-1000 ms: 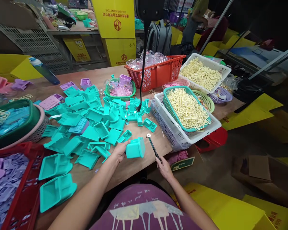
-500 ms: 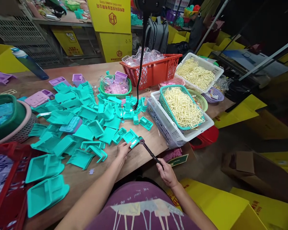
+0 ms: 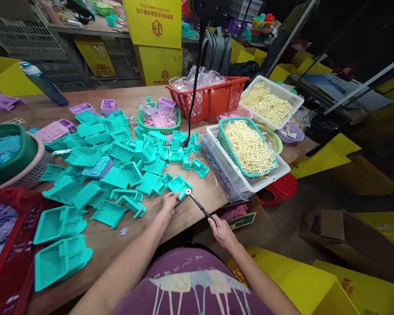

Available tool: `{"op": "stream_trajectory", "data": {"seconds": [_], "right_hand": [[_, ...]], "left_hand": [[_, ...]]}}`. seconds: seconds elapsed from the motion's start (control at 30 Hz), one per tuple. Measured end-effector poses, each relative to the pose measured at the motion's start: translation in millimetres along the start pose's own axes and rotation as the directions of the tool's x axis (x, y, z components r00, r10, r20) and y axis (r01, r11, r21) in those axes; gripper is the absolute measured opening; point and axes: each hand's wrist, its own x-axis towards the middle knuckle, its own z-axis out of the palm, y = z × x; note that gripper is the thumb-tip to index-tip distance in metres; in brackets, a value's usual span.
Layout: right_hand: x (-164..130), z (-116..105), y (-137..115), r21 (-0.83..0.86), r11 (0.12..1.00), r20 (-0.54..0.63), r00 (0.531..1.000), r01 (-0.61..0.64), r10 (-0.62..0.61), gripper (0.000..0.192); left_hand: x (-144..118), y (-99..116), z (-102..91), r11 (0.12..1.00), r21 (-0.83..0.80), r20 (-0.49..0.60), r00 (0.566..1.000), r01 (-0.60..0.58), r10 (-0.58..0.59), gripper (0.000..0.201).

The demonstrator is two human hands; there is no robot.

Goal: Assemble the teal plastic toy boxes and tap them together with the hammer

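Near the front edge of the table, my left hand (image 3: 170, 202) holds down the near edge of a teal plastic toy part (image 3: 180, 185) with its fingertips. My right hand (image 3: 220, 229) is wrapped around the black grip of a slim, hammer-like tool (image 3: 199, 205). The tool's small round head overlaps the right end of that teal part; I cannot tell whether they touch. To the left of the held part lies a small teal tray piece (image 3: 163, 183), and a larger heap of teal parts (image 3: 118, 151) spreads beyond it.
A white crate (image 3: 249, 186) carrying a teal basket (image 3: 220, 131) of cream pieces stands to the right. Behind are a red basket (image 3: 210, 103) and a black stand (image 3: 193, 94). A red crate (image 3: 22, 258) is at the lower left, yellow boxes (image 3: 289, 275) at the lower right.
The tool's head has moved slightly left and up onto the teal part's end, and its shaft looks lighter. My right hand has shifted a little left; my left hand stays on the part.
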Motion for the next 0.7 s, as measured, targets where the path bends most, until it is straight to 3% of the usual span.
{"op": "stream_trajectory", "data": {"seconds": [0.2, 0.4, 0.5, 0.6, 0.7], "right_hand": [[-3.4, 6.0, -1.3, -0.098, 0.995, 0.04, 0.999, 0.018, -0.014, 0.035], [0.6, 9.4, -0.8, -0.029, 0.999, 0.025, 0.999, 0.037, -0.036, 0.035], [-6.5, 3.1, 6.8, 0.146, 0.989, 0.054, 0.998, 0.017, -0.025, 0.038], [-16.3, -8.9, 9.7, 0.423, 0.905, 0.035, 0.999, -0.04, 0.027, 0.042], [-17.8, -21.3, 1.5, 0.496, 0.865, -0.02, 0.995, -0.074, 0.096, 0.044]], "left_hand": [[1.0, -0.1, -2.1, 0.999, -0.026, 0.034, 0.999, 0.019, -0.018, 0.007], [1.3, 2.6, -4.7, 1.0, -0.019, 0.101, 0.995, 0.012, -0.01, 0.008], [-1.4, 7.4, -13.2, 1.0, -0.005, 0.154, 0.988, -0.031, 0.032, 0.011], [-3.5, 13.5, -27.3, 0.995, 0.002, 0.218, 0.971, -0.101, 0.098, 0.016], [-2.6, 16.3, -39.2, 0.983, 0.04, 0.233, 0.959, -0.178, 0.164, 0.027]]}}
